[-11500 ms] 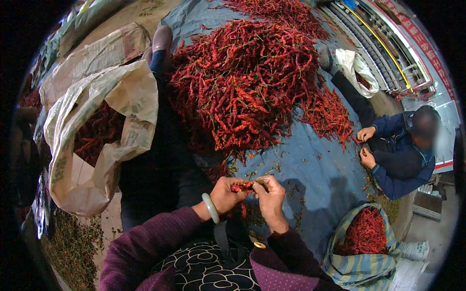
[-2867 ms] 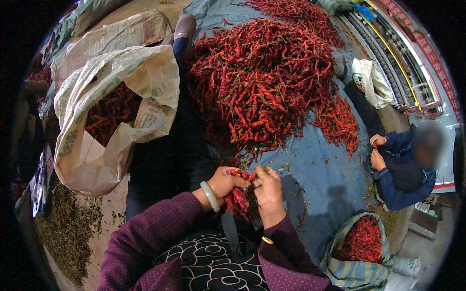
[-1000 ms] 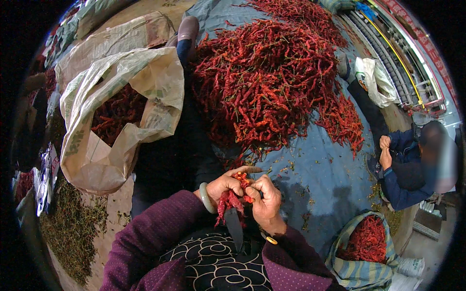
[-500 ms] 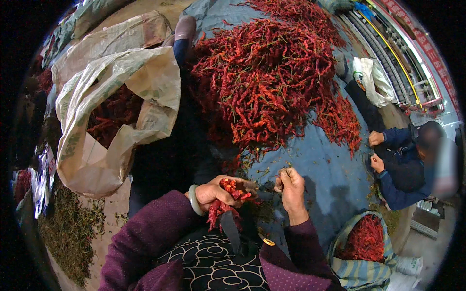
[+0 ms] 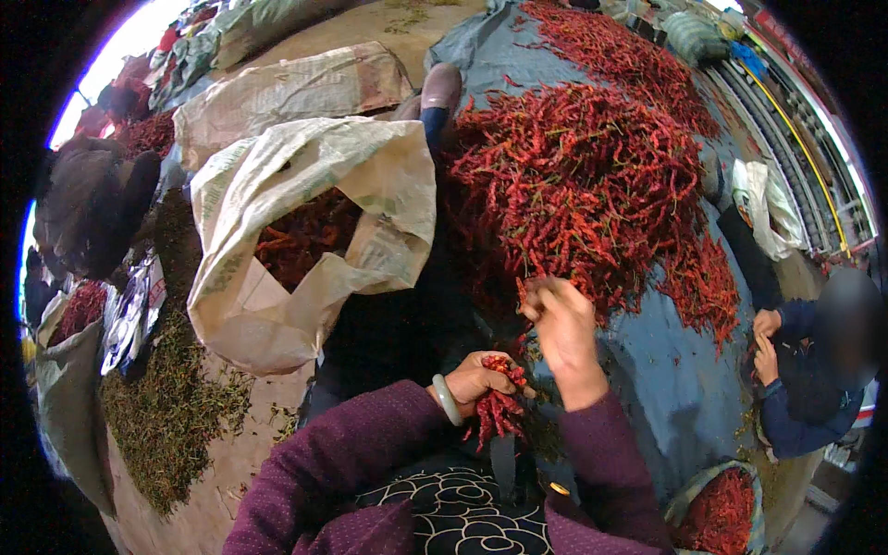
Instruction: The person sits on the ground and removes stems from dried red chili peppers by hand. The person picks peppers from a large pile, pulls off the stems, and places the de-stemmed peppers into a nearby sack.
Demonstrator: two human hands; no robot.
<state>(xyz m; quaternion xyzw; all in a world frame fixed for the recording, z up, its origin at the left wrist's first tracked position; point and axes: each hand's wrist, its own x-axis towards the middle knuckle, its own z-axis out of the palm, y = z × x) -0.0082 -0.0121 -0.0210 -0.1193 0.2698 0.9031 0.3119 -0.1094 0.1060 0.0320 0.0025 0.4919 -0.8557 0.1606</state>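
My left hand (image 5: 476, 379), with a pale bangle at the wrist, grips a bunch of dried red chillies (image 5: 499, 412) above my apron (image 5: 476, 499). My right hand (image 5: 564, 338) is raised at the near edge of the large chilli pile (image 5: 583, 176), fingers bent inward; what is at the fingertips is hard to make out. The pile lies on a blue tarp (image 5: 647, 388). At the left, beside my outstretched dark-clad leg, an open pale woven sack (image 5: 375, 166) holds darker chillies.
A co-worker (image 5: 805, 407) sits at the right, hands together. A striped sack (image 5: 694, 490) of chillies stands bottom right. Another filled sack (image 5: 74, 407) stands far left beside scattered stems (image 5: 171, 416). A second chilli heap (image 5: 610, 46) lies behind, near metal rails (image 5: 795, 120).
My right hand has moved away from the bunch in my left hand, up and forward to the pile. The view has turned left, shifting the scene rightward and showing more of the left side.
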